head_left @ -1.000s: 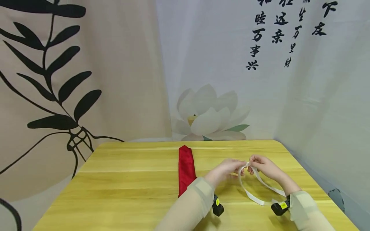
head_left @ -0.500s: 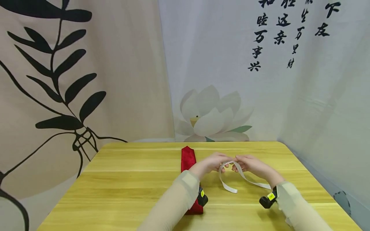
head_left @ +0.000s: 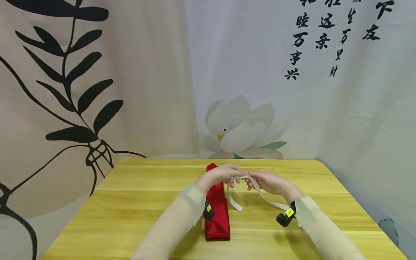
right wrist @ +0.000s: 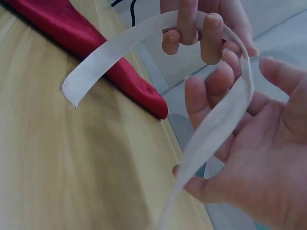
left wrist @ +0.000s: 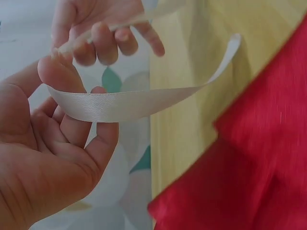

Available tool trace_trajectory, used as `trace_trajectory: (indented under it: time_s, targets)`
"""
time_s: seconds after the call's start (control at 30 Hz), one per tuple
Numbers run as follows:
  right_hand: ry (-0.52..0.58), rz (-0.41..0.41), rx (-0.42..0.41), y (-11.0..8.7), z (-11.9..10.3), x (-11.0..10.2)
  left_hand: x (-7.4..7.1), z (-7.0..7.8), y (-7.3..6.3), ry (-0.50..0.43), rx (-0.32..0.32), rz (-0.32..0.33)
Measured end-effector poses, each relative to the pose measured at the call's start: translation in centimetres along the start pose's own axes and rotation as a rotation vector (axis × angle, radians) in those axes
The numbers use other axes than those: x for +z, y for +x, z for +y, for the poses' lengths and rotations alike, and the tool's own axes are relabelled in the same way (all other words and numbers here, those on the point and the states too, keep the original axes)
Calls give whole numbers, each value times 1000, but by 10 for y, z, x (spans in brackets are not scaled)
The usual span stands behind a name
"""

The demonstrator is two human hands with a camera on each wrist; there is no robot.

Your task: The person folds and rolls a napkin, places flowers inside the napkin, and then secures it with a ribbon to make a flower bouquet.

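A narrow white satin ribbon [head_left: 235, 204] arches between my two hands over the table, with both tails hanging down. My left hand [head_left: 224, 174] pinches it between thumb and fingers near the top of the arch; in the left wrist view the ribbon [left wrist: 110, 106] passes across those fingers. Right beside it, my right hand [head_left: 269, 183] holds the same ribbon at its fingertips, and one tail [right wrist: 211, 132] runs down past the palm in the right wrist view. Beneath the left wrist lies a long folded strip of shiny red cloth [head_left: 217, 225], partly hidden by that arm.
The wood-grain table [head_left: 146, 202] reaches back to a printed curtain [head_left: 156, 90] with leaves, a lotus and writing. A black wrist camera [head_left: 209, 213] sits on the left wrist, another camera [head_left: 286, 217] on the right.
Both hands have moved left together with the ribbon, from the right of the table toward the red cloth. The near end of the cloth has come into view.
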State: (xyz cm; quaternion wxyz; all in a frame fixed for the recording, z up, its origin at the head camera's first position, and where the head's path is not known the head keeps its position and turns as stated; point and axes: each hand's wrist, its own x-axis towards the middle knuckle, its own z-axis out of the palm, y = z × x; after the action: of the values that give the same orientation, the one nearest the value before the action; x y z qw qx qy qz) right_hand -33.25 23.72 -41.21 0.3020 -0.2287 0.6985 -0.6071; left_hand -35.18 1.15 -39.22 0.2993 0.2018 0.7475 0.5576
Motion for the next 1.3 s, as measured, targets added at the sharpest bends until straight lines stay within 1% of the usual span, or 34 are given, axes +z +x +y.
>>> trace_trajectory:
  time_s: [0.13, 0.33, 0.5, 0.63, 0.87, 1.07, 1.2, 1.3]
  targets:
    - [4, 32, 0, 8, -5, 2, -14, 0, -7, 30, 11, 22]
    - [-47, 82, 0, 17, -9, 4, -34, -1, -21, 98, 12, 5]
    - [-45, 77, -2, 23, -9, 4, -52, -5, -33, 155, 3, 20]
    - [-34, 70, -5, 23, -9, 2, -67, -8, -44, 176, -15, 41]
    - [-36, 80, -17, 21, -7, -6, -94, -16, -68, 155, -36, 98]
    - [-49, 112, -9, 17, -6, -15, -117, -17, -89, 161, -25, 105]
    - [-49, 95, -8, 14, -4, -21, -132, -19, -105, 188, -42, 132]
    - [-65, 76, 4, 11, -3, -26, -143, -21, -117, 218, -71, 178]
